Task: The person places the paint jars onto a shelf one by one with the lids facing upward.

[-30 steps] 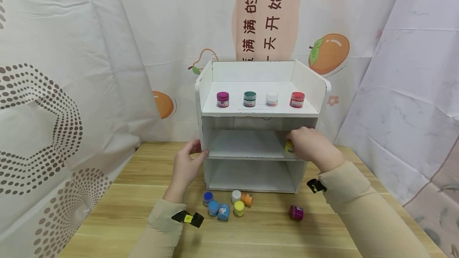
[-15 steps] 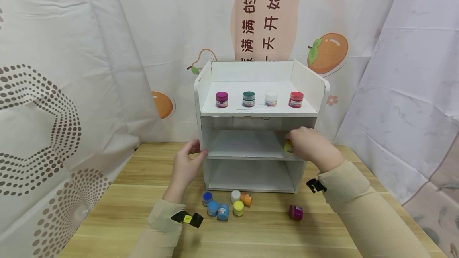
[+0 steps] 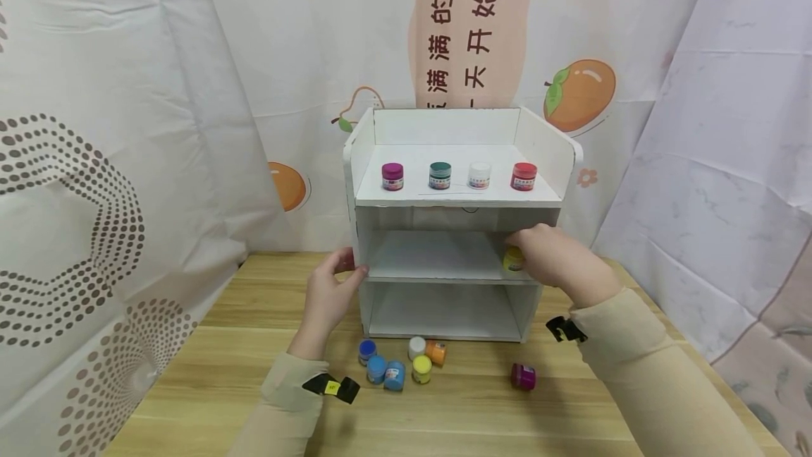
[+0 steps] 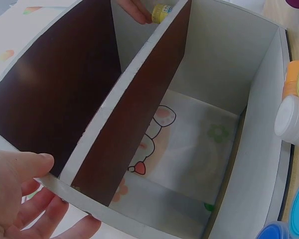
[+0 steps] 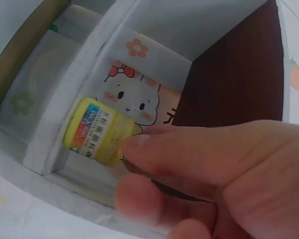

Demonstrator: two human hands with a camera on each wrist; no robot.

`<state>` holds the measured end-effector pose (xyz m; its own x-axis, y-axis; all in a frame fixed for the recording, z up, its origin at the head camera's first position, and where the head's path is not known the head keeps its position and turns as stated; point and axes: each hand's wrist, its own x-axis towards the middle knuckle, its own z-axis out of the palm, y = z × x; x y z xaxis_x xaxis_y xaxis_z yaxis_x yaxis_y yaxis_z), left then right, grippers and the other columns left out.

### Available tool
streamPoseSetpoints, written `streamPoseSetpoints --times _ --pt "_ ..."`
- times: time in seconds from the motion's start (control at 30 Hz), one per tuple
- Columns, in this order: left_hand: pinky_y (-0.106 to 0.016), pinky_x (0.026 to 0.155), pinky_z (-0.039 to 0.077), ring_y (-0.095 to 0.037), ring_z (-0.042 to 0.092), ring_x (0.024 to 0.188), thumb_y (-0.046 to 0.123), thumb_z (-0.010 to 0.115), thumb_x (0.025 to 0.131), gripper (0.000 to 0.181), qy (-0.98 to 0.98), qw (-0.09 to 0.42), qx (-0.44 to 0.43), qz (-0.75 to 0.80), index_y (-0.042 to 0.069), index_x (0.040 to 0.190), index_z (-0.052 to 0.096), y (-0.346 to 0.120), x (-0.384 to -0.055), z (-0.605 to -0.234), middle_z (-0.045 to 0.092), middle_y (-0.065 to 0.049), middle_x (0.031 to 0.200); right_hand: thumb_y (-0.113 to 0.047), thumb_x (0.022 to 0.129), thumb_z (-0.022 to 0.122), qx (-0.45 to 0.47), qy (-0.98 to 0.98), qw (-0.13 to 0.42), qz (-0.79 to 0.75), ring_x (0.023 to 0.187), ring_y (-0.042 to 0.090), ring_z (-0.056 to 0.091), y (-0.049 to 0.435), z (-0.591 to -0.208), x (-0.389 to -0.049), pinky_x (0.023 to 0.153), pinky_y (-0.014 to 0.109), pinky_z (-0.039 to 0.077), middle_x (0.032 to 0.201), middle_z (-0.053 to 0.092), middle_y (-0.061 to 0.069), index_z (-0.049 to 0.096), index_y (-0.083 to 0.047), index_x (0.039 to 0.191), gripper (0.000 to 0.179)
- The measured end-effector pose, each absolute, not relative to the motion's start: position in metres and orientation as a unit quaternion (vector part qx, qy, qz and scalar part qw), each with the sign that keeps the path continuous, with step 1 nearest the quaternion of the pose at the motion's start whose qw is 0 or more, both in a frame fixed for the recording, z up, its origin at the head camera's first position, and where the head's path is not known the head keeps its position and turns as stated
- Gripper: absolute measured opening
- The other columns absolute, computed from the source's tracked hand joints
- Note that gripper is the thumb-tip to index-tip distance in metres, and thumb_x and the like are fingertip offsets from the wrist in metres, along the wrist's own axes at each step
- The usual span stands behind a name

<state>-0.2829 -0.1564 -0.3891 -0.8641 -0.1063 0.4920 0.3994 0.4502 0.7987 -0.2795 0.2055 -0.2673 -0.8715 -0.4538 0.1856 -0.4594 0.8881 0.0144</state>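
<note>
A white shelf unit [image 3: 449, 200] stands on the wooden table. My left hand [image 3: 331, 295] holds its left side panel at middle-shelf height; the left wrist view shows the thumb [image 4: 37, 164] at the panel's front edge and the other fingers outside it. On the middle shelf, at the right end, stands a yellow paint jar [image 3: 513, 259]. My right hand [image 3: 558, 259] is right beside this jar, with thumb and fingers spread apart near its lid. In the right wrist view the jar [image 5: 97, 130] rests with its base on the shelf board, its label showing.
Purple [image 3: 392, 176], green [image 3: 440, 175], white [image 3: 479, 175] and red jars [image 3: 523, 176] stand in a row on the top shelf. Several jars, including a yellow one [image 3: 421, 369] and an orange one [image 3: 435, 352], sit before the unit. A purple jar [image 3: 523, 376] lies further right.
My right hand has loosened from the yellow jar and shifted slightly right, so more of the jar shows. The left hand stays on the side panel.
</note>
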Motion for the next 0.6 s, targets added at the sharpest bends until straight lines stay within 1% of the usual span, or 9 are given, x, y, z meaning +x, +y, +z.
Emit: streamPoseSetpoints --times 0.07,0.3,0.5,0.6 --pt "-0.044 0.083 0.058 -0.026 0.065 0.112 0.023 0.075 0.094 0.040 -0.816 0.243 -0.089 -0.517 0.007 0.130 0.065 -0.157 -0.283 -0.389 0.069 -0.008 0.119 0.011 0.083 0.064 0.239 -0.966 0.100 0.017 0.073 0.024 0.058 0.206 -0.267 -0.279 0.070 0.045 0.051 0.087 0.067 0.006 0.073 -0.007 0.106 0.031" --pt "-0.044 0.083 0.058 -0.026 0.064 0.113 0.024 0.075 0.094 0.041 -0.817 0.240 -0.089 -0.517 0.007 0.130 0.065 -0.157 -0.283 -0.389 0.069 -0.008 0.119 -0.001 0.089 0.072 0.248 -0.959 0.136 0.028 0.089 0.025 0.068 0.205 -0.267 -0.273 0.080 0.050 0.056 0.106 0.074 0.007 0.075 -0.008 0.118 0.030" --pt "-0.045 0.083 0.058 -0.027 0.065 0.112 0.023 0.075 0.094 0.040 -0.818 0.246 -0.093 -0.512 0.007 0.130 0.065 -0.157 -0.284 -0.390 0.070 -0.008 0.118 -0.008 0.089 0.076 0.271 -0.945 0.175 0.053 0.085 0.022 0.066 0.206 -0.270 -0.265 0.074 0.047 0.056 0.099 0.073 0.002 0.075 -0.010 0.109 0.021" --pt "-0.044 0.084 0.058 -0.026 0.065 0.112 0.023 0.075 0.094 0.040 -0.818 0.244 -0.092 -0.513 0.007 0.129 0.065 -0.158 -0.284 -0.390 0.069 -0.008 0.118 -0.008 0.088 0.077 0.284 -0.938 0.187 0.065 0.085 0.021 0.067 0.206 -0.272 -0.262 0.075 0.047 0.056 0.098 0.072 0.001 0.075 -0.010 0.107 0.020"
